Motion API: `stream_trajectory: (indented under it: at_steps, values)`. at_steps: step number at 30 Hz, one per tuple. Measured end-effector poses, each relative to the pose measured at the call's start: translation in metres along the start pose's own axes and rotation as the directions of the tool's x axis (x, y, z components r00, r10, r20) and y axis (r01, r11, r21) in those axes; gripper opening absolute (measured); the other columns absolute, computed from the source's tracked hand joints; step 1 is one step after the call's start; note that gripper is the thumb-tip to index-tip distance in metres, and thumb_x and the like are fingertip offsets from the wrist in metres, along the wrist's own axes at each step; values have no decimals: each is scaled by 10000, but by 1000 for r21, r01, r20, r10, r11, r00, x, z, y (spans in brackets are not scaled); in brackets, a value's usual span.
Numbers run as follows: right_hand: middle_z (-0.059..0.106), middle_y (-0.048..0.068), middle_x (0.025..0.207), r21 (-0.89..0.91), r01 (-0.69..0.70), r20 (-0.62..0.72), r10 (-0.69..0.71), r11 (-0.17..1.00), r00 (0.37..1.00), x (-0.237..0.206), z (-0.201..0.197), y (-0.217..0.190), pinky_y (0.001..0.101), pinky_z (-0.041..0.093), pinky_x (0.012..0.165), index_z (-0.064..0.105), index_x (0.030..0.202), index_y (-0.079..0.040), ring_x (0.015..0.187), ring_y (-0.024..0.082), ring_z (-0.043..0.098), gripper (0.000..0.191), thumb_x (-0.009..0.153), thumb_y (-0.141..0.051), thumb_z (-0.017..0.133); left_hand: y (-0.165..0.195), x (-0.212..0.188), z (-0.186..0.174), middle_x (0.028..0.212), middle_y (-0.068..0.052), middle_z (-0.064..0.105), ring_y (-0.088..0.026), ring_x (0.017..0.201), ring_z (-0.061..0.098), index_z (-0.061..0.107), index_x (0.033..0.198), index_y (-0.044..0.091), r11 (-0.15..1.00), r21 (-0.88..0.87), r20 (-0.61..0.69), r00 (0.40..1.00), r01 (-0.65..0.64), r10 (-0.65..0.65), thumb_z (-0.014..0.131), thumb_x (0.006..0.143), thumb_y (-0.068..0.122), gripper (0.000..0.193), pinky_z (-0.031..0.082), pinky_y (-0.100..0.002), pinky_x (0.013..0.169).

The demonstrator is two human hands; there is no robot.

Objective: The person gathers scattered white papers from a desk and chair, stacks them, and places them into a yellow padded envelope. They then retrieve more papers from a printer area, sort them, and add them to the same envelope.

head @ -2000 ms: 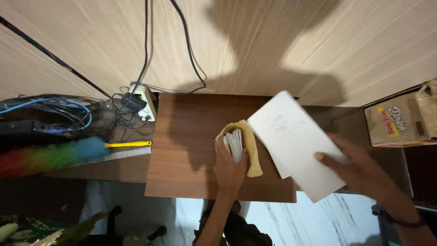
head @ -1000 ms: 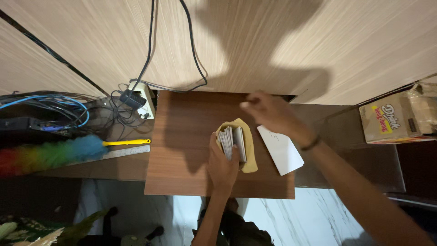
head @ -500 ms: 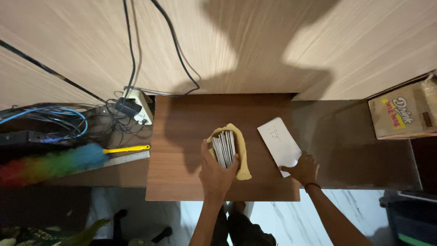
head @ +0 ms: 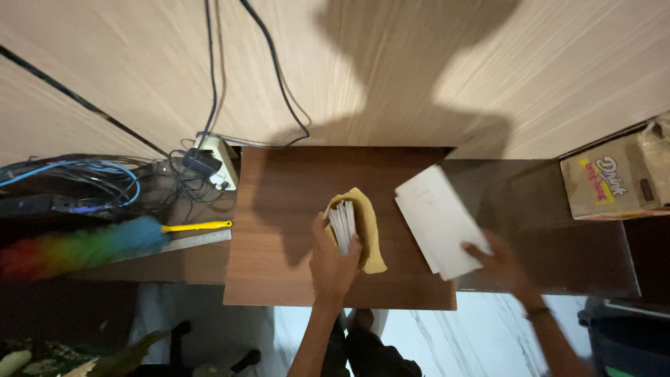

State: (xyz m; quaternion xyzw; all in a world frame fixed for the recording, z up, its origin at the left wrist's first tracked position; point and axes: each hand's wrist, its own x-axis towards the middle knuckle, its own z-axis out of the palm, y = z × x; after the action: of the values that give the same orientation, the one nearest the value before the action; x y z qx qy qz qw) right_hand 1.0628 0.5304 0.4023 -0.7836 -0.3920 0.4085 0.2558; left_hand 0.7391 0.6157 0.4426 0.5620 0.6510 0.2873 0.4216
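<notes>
Brown wooden table top (head: 279,237) seen from straight above, set against a pale wood-grain wall (head: 433,77). Left hand (head: 333,262) near the table's front edge, fingers and thumb closed around a stack of white sheets (head: 343,227) held on edge inside a yellow envelope (head: 370,234) lying open on the wood. Right hand (head: 504,265) blurred, at the table's right front corner, fingertips touching the near end of a small pile of white paper (head: 436,218) lying flat and skewed on the table, just right of the envelope; fingers apparently spread flat on the sheets rather than curled round them, though too blurred to be sure. Dark band (head: 536,312) on the right wrist. Beside the table to the left, a lower surface with a rainbow-coloured feather duster (head: 84,244) with a yellow handle, a metal ruler (head: 195,241) just beneath that handle, a white power strip (head: 216,160) with a black plug, and a tangle of black and blue cables (head: 91,178). Two black cables (head: 272,70) running up the wall. Cardboard box (head: 611,181) at the far right, well apart from both hands. White marbled floor (head: 433,342) below the table edge.
</notes>
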Motion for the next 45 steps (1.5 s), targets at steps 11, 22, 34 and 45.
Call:
stream_trajectory:
  at_steps: [11, 22, 34, 45]
  values:
    - [759, 130, 906, -393, 237, 211, -163, 889, 964, -119, -39, -201, 389, 607, 712, 701, 1262, -73, 758, 250, 768, 493, 872, -376, 698, 1, -3, 11, 1377, -245, 581, -413, 1206, 626, 241, 1534, 39, 1000, 1, 58, 998, -29, 29, 710, 878, 300, 847, 503, -508, 1002]
    - [751, 216, 835, -585, 356, 350, -169, 729, 921, -109, 0, -276, 427, 583, 727, 663, 1142, 1, 782, 320, 764, 379, 817, -192, 668, -12, -2, 11, 1419, -267, 523, -423, 1231, 601, 217, 1536, 14, 997, -60, 33, 999, -38, 40, 696, 890, 296, 852, 494, -537, 1006]
    - [734, 159, 757, -664, 447, 494, -96, 600, 864, -69, 12, -303, 426, 597, 695, 729, 956, 20, 721, 285, 754, 293, 814, -236, 721, -11, 0, 6, 1276, -259, 614, -398, 1074, 694, 218, 1507, 13, 993, -122, 4, 1000, 2, -2, 716, 895, 283, 834, 577, -498, 885]
    - [662, 192, 965, -637, 548, 438, -330, 543, 836, -105, 35, -252, 486, 518, 789, 601, 1275, -38, 883, 353, 650, 505, 818, -248, 652, -15, 1, 6, 1226, -235, 616, -361, 1016, 717, 281, 1431, 33, 991, -129, 43, 999, -22, 28, 691, 912, 277, 706, 625, -466, 813]
